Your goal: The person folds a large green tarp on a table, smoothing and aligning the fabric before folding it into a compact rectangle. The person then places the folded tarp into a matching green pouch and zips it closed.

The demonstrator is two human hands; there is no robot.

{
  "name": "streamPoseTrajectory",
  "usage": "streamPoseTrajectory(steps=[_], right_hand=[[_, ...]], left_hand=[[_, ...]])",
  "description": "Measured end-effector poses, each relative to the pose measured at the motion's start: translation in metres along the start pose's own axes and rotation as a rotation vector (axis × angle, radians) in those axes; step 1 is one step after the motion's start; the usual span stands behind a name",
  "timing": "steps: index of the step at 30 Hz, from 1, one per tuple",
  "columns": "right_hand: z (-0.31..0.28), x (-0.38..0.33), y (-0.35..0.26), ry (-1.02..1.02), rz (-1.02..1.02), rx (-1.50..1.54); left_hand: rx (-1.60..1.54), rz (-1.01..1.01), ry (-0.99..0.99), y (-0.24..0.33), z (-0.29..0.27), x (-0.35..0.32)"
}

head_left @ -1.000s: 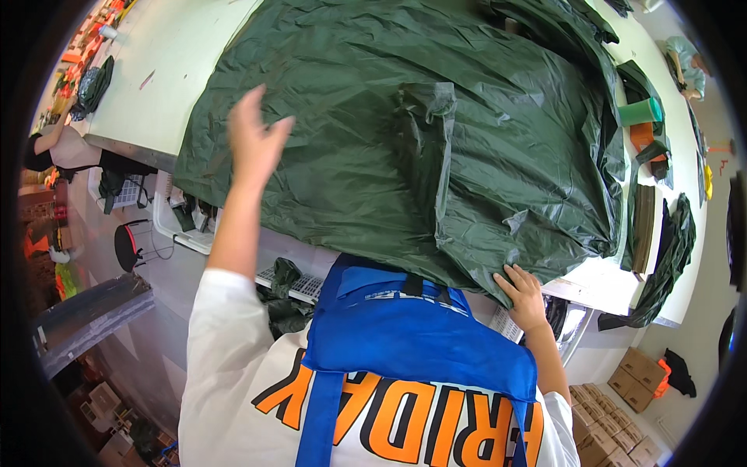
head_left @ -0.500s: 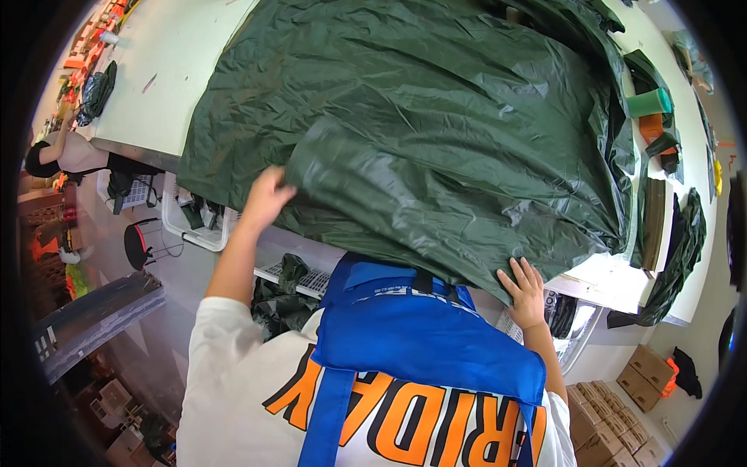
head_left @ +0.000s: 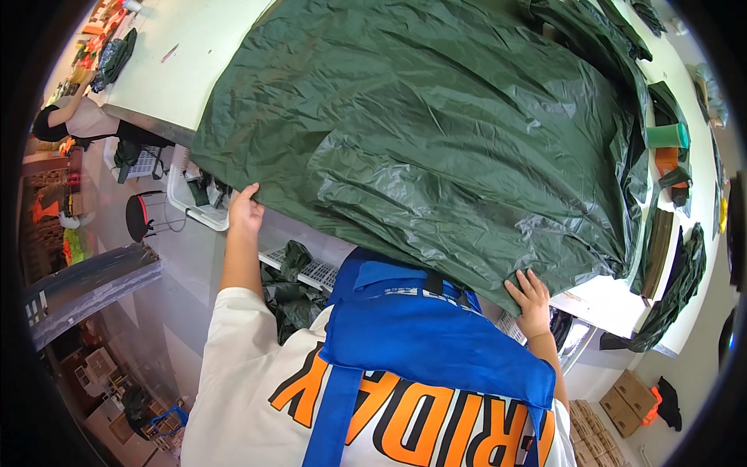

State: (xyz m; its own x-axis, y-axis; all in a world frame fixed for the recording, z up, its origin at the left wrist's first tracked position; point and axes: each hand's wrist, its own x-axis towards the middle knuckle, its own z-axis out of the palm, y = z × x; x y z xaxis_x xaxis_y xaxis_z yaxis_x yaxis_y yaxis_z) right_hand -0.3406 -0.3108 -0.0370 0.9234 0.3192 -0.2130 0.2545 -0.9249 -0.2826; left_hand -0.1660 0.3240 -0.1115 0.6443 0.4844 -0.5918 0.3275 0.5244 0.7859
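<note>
A large, wrinkled dark green waterproof sheet (head_left: 436,101) lies over the table, its near edge hanging over the front. At the sheet's left front edge, my left hand (head_left: 246,210) is closed on the rim, with its fingers partly hidden. My right hand (head_left: 532,305) rests on the near right edge of the sheet, fingers stretched and slightly apart. A loose fold (head_left: 373,183) shows in the sheet between my hands.
On the white table (head_left: 183,58), a green roll (head_left: 668,135) stands to the right by dark fabric pieces (head_left: 681,288). Below the front edge are a white basket (head_left: 191,204) and a red-topped stool (head_left: 138,217). Another person (head_left: 82,121) works at far left; cardboard boxes (head_left: 629,401) stand lower right.
My left hand has moved down and left to the sheet's edge. The fold it was beside now lies flatter. My right hand stays on the near right edge.
</note>
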Motion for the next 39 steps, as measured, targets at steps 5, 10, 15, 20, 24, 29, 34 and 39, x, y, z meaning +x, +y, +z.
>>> streamPoseTrajectory(steps=[5,10,15,20,24,29,34,39], right_hand=[[-0.07,-0.01,0.028,-0.352,0.249,0.528],[-0.141,0.04,0.102,0.118,0.686,0.518],[-0.122,0.153,0.138,0.356,0.546,0.08],[-0.063,0.18,0.17,0.189,0.701,-0.073],[-0.061,0.162,0.159,0.258,0.672,-0.173],[-0.057,0.035,0.193,0.486,0.815,-0.177],[-0.024,-0.03,0.22,0.415,1.009,0.002],[-0.039,-0.044,0.214,0.181,1.096,0.055]], left_hand=[[0.12,0.279,-0.116,0.081,0.053,-0.078],[0.256,0.334,-0.301,0.147,0.161,-0.018],[0.842,0.537,-0.577,0.076,0.316,-0.038],[1.736,1.32,-0.881,-0.046,0.352,-0.093],[1.972,1.271,-0.925,-0.081,0.356,-0.081],[1.984,1.312,-0.936,-0.087,0.36,-0.081],[1.993,1.339,-1.014,-0.088,0.367,-0.08],[1.969,1.332,-1.095,-0.093,0.368,-0.1]])
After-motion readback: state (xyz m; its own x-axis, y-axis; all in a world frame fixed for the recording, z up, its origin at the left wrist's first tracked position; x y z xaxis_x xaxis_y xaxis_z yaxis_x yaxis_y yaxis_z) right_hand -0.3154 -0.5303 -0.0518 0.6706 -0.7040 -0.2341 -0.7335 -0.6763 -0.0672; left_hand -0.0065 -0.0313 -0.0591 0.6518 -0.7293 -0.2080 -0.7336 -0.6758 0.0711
